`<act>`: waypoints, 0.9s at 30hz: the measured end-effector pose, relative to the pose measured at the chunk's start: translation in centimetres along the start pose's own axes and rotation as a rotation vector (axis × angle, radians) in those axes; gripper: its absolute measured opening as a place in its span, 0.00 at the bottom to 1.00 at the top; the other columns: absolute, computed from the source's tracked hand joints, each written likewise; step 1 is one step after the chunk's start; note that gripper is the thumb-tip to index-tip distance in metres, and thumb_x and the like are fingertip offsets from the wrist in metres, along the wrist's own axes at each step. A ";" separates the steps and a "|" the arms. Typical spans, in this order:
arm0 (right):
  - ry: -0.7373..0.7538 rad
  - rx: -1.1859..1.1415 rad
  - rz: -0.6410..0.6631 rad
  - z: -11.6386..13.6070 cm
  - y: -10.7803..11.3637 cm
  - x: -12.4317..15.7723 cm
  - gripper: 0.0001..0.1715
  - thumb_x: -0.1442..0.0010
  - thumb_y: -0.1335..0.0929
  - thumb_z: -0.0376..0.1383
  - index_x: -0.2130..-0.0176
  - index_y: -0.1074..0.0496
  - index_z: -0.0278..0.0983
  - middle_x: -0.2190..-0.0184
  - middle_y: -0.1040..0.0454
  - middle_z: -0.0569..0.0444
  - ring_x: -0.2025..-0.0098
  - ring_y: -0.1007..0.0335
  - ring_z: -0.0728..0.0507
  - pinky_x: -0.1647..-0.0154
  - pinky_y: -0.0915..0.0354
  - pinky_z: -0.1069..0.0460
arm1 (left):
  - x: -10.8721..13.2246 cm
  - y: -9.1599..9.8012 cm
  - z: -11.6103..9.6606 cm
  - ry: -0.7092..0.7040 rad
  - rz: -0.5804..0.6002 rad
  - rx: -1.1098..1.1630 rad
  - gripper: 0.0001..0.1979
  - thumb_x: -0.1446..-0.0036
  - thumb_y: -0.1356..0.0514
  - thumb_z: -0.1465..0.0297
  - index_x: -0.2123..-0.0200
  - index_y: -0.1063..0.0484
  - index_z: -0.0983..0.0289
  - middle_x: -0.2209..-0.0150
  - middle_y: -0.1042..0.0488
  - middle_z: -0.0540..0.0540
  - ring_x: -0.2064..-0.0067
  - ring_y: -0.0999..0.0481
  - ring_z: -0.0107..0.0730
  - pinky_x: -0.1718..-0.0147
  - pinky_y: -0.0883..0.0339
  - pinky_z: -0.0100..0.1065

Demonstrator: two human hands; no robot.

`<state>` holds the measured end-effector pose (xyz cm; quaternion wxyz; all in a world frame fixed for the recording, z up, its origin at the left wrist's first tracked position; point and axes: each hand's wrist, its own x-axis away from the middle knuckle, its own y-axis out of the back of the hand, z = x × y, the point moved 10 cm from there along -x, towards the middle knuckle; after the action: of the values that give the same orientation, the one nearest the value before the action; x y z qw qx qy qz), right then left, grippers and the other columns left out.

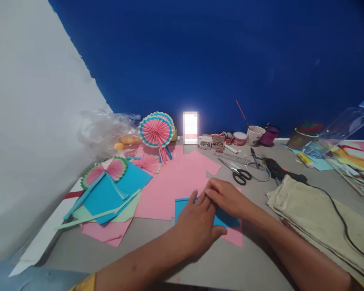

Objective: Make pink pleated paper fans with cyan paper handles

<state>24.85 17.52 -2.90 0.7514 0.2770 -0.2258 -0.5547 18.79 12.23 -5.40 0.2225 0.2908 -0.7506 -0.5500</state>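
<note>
A blue sheet of paper (226, 218) lies on the table on top of pink paper, with a narrow fold line along its far edge at the left. My left hand (197, 226) rests flat across this sheet, fingers stretched forward and thumb out to the right. Its palm covers the middle of the blue paper. From the right, my right hand (226, 196) meets the left fingertips at the sheet's far edge. The right fingers are bent and pressed together there; the part of the paper under them is hidden.
Finished pleated paper fans (156, 129) and coloured sheets (118, 190) are at left. Scissors (241, 176), a ruler (236, 158) and a glue gun (283, 171) lie beyond my right hand. A folded cloth (318, 218) with a cable across it is at right. A bright phone screen (191, 128) stands behind.
</note>
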 end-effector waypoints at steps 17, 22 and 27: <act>-0.237 -0.295 0.204 -3.1 -2.2 -0.8 0.04 0.40 0.34 0.35 0.67 0.31 0.38 0.77 0.24 0.61 0.86 0.37 0.53 0.86 0.43 0.58 | 3.5 6.9 8.2 0.080 -0.255 0.013 0.08 0.37 0.42 0.71 0.60 0.22 0.62 0.60 0.22 0.57 0.55 0.27 0.41 0.57 0.35 0.41; -0.252 -0.340 0.209 -3.3 -2.4 -0.7 0.04 0.41 0.33 0.36 0.66 0.30 0.37 0.77 0.24 0.61 0.87 0.38 0.54 0.87 0.42 0.59 | 3.7 5.8 8.3 0.018 -0.197 -0.146 0.13 0.32 0.48 0.73 0.64 0.24 0.64 0.65 0.25 0.57 0.61 0.30 0.39 0.62 0.40 0.39; -0.284 -0.448 0.207 -4.2 -2.4 -0.8 0.05 0.41 0.33 0.36 0.66 0.29 0.36 0.77 0.23 0.59 0.86 0.37 0.54 0.86 0.38 0.58 | 4.7 5.6 7.3 -0.107 -0.205 -0.227 0.09 0.35 0.46 0.76 0.62 0.25 0.65 0.64 0.27 0.58 0.62 0.32 0.39 0.63 0.39 0.39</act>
<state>25.62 18.46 -7.65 0.8072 -0.0009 -0.2278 -0.5445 9.54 15.36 -2.17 0.1565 0.3093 -0.6607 -0.6658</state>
